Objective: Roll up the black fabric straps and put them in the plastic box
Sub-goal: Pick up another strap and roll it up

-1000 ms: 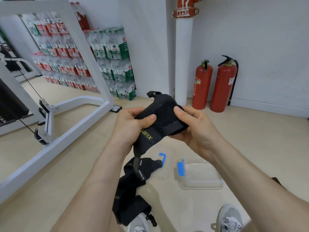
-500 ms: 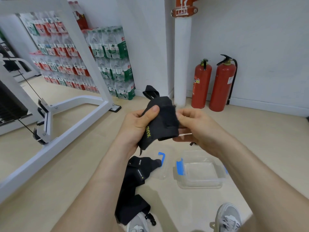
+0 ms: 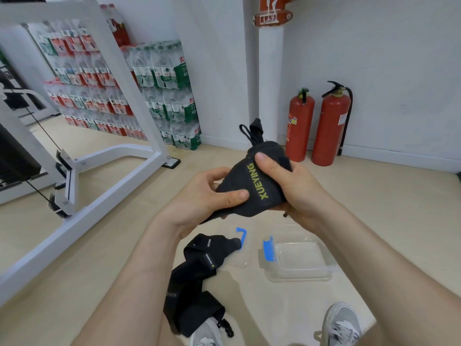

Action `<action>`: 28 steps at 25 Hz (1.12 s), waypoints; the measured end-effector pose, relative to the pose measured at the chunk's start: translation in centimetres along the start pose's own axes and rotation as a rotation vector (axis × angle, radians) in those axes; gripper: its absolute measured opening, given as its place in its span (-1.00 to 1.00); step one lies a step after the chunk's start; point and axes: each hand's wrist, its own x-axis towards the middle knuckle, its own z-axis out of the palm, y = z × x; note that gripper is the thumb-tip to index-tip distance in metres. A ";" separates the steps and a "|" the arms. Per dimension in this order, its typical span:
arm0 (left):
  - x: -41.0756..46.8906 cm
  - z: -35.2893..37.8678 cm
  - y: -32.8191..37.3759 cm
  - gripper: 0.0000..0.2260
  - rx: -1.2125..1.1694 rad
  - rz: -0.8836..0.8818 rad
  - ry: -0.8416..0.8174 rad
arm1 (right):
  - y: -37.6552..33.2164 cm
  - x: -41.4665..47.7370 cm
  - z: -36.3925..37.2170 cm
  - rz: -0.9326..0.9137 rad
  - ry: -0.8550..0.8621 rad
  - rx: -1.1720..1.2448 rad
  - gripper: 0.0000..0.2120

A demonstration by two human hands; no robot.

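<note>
Head view: glossy beige floor [image 3: 374, 208], white wall [image 3: 386, 58]; left hand [image 3: 199, 196] and right hand [image 3: 287, 181] grip rolled black fabric strap [image 3: 240, 177] above clear plastic box [image 3: 299, 260].

Fire extinguishers [image 3: 329, 128]: two, red, upright, far right by the wall.
Bottled water packs [image 3: 169, 96]: stacked far left.
Metal frame [image 3: 121, 78]: white, left, nearer than the packs.
Pipe [image 3: 267, 83]: white, upright, just left of the extinguishers.

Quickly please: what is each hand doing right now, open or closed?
Left hand: closed, gripping the rolled black strap.
Right hand: closed, gripping the same strap.
</note>
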 end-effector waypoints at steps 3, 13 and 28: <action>-0.2 -0.4 0.5 -0.79 0.026 0.026 0.136 | -0.2 0.3 -0.9 0.003 0.044 -0.068 -0.62; 1.1 -0.1 -0.9 -0.78 -0.125 0.111 0.187 | -0.9 -1.6 1.5 -0.118 -0.207 0.108 -0.66; 0.8 1.3 -0.6 -0.78 0.701 0.314 0.597 | -0.5 0.0 0.1 0.038 -0.004 -0.330 -0.72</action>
